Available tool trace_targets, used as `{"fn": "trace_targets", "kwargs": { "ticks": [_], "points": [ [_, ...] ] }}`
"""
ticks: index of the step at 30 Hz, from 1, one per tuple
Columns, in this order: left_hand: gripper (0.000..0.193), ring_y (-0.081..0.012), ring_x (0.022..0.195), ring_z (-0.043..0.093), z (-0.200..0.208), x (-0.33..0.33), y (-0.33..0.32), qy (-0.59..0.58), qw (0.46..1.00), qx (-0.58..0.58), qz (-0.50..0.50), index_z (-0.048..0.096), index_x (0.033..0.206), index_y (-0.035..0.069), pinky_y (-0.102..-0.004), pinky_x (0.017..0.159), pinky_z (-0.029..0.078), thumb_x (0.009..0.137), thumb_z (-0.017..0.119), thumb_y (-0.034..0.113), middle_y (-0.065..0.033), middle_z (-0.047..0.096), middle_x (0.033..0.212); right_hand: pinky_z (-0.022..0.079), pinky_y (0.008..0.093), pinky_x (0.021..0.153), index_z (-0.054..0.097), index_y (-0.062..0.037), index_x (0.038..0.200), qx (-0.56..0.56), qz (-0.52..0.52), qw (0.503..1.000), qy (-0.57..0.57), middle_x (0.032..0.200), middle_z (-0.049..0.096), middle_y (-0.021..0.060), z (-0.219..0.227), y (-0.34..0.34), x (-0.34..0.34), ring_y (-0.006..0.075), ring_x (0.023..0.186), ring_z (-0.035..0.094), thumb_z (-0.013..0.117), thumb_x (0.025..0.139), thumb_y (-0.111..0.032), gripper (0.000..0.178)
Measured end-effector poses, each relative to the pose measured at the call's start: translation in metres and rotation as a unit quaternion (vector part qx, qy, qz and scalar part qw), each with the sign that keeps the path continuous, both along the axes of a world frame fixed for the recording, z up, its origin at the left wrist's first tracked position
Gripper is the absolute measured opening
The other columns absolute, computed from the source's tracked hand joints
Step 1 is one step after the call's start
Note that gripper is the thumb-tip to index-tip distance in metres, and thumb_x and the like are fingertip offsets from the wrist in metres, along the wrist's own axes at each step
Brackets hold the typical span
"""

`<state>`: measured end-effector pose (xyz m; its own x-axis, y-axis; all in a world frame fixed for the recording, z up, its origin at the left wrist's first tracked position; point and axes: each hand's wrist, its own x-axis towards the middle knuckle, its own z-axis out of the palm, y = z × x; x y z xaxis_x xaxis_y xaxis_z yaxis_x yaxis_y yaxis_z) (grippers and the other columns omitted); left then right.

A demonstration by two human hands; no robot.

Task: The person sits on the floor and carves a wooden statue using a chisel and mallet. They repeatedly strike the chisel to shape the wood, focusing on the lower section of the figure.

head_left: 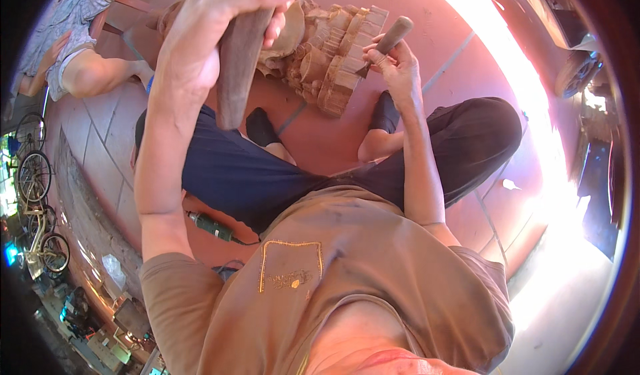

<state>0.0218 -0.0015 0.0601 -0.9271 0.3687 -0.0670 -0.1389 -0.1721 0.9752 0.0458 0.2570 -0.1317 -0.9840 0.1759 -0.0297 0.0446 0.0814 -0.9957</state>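
High in the view, my left hand (193,45) is wrapped round a long wooden club (241,62), smooth and dark, its rounded end hanging down. My right hand (401,75) grips a wood-handled chisel (395,34) between thumb and fingers; its dark, short blade points down and left beside the carving. A carved wooden sculpture (333,58) with deep layered relief lies on the floor beyond my feet. Its left part is hidden behind my left hand and the club. The blade appears close to the sculpture's right end, but I cannot tell whether it touches.
Red floor tiles (460,75) surround my bent legs. A green corded power tool (212,227) lies beside my left thigh. Another person (80,62) sits at the upper left. Bicycles (35,175) stand at the far left, above assorted clutter. Strong sunlight falls along the right side.
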Motion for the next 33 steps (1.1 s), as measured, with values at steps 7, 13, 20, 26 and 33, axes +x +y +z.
{"fn": "trace_targets", "kwargs": {
  "ticks": [7, 13, 20, 26, 33],
  "points": [
    [0.031, -0.008, 0.06, 0.059, -0.032, -0.029, 0.015, -0.03, 0.998, -0.059, 0.009, 0.062, 0.113, 0.002, -0.0209, 0.052, 0.048, 0.089, 0.074, 0.017, -0.0014, 0.061, 0.078, 0.053, 0.0271, 0.077, 0.061, -0.0044, 0.116, -0.061, -0.006, 0.998, 0.001, 0.096, 0.07, 0.0026, 0.011, 0.005, -0.003, 0.0111, 0.088, 0.068, 0.069, 0.095, -0.008, 0.023],
    [0.031, -0.0064, 0.061, 0.057, -0.052, -0.041, 0.004, -0.081, 0.991, -0.103, 0.042, 0.063, 0.114, 0.004, -0.0197, 0.052, 0.047, 0.09, 0.075, 0.02, 0.0002, 0.06, 0.077, 0.054, 0.0289, 0.083, 0.061, -0.0031, 0.116, -0.053, 0.011, 0.998, 0.008, 0.099, 0.07, 0.0035, 0.001, 0.002, -0.006, 0.0132, 0.091, 0.069, 0.069, 0.094, -0.005, 0.024],
    [0.037, -0.0038, 0.061, 0.055, -0.041, -0.043, 0.016, 0.037, 0.983, -0.179, 0.017, 0.062, 0.115, 0.003, -0.02, 0.054, 0.044, 0.088, 0.078, 0.021, 0.0022, 0.059, 0.078, 0.054, 0.0299, 0.088, 0.062, -0.0015, 0.115, -0.03, 0.024, 0.999, -0.005, 0.097, 0.07, 0.0041, 0.004, -0.003, -0.009, 0.0141, 0.093, 0.068, 0.07, 0.092, -0.002, 0.024],
    [0.055, -0.017, 0.095, 0.063, -0.059, -0.055, 0.021, 0.206, 0.957, -0.201, -0.025, 0.059, 0.125, -0.004, -0.0289, 0.086, 0.05, 0.086, 0.081, 0.027, -0.0083, 0.067, 0.105, 0.054, 0.0302, 0.088, 0.062, -0.0021, 0.113, -0.062, 0.02, 0.998, -0.006, 0.096, 0.069, 0.0044, 0.01, -0.004, -0.007, 0.0146, 0.094, 0.068, 0.068, 0.092, 0.001, 0.022],
    [0.066, -0.0267, 0.115, 0.061, -0.069, -0.057, 0.022, 0.31, 0.903, -0.291, -0.057, 0.055, 0.131, -0.006, -0.0365, 0.1, 0.045, 0.084, 0.082, 0.032, -0.0198, 0.064, 0.12, 0.054, 0.0298, 0.087, 0.06, -0.0022, 0.114, -0.065, 0.019, 0.998, 0.002, 0.097, 0.069, 0.0051, 0.009, -0.001, -0.006, 0.0151, 0.095, 0.067, 0.067, 0.094, 0.0, 0.022]
  ]
}}
